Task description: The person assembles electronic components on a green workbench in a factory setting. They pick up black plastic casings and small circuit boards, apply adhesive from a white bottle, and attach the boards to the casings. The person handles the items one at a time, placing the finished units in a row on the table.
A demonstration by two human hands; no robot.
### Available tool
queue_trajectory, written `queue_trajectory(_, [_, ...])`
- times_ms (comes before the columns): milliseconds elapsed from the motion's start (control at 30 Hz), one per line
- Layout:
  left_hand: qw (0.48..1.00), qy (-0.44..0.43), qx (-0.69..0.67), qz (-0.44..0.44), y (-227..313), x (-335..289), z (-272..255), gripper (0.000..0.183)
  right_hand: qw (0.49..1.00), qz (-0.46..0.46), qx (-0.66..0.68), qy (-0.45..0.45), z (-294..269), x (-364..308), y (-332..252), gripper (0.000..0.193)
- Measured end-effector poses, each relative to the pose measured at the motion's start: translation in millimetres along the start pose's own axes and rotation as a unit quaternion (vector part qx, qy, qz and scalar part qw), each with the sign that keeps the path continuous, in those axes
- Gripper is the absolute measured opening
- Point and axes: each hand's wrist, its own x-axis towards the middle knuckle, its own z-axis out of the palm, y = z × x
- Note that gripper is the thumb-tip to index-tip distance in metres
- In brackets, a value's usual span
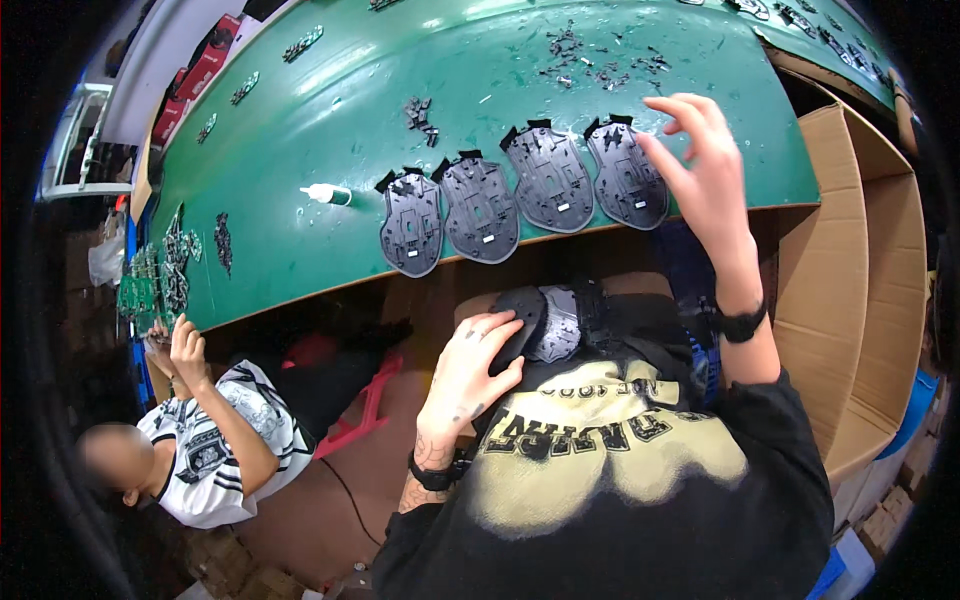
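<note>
Left hand: our left hand (470,365) rests in our lap, fingers curled over a dark moulded shell (535,318), gripping its near end.
Right hand: our right hand (700,160) hovers above the green bench (400,90) with fingers spread and empty, just beside the rightmost base plate (628,172); we cannot tell whether a fingertip touches it.
Work pieces: four black base plates stand in a row along the near edge of the bench, from the leftmost plate (411,220) to the rightmost, each close to its neighbour.
Hazard, edge overhang: we judge the lower ends of the plates to lie at or near the bench edge. A sideways brush from the right hand could tip one off toward our lap or the floor.
Hazard, lap hold: the shell is supported by one hand on our lap only. If that grip loosens, it could slide off.
Hazard, loose parts: small black scraps (600,65) lie scattered behind the row. A reaching sleeve could sweep them among the plates.
Hazard, bottle: a small white bottle (325,194) lies on its side left of the row; if knocked, it could roll.
Surroundings: a cardboard box (860,250) stands open to our right, and another person (215,440) works at the far left end.
</note>
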Motion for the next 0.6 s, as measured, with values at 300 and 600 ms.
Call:
queue_trajectory(300, [0.969, 0.221, -0.079, 0.081, 7, 9, -3, 0.019, 0.896, -0.08, 0.284, -0.332, 8, -96, -58, 0.043])
queue_trajectory(600, [0.926, 0.123, -0.357, -0.03, 37, 31, 16, 0.015, 0.911, -0.113, 0.251, -0.307, 11, -108, -45, 0.044])
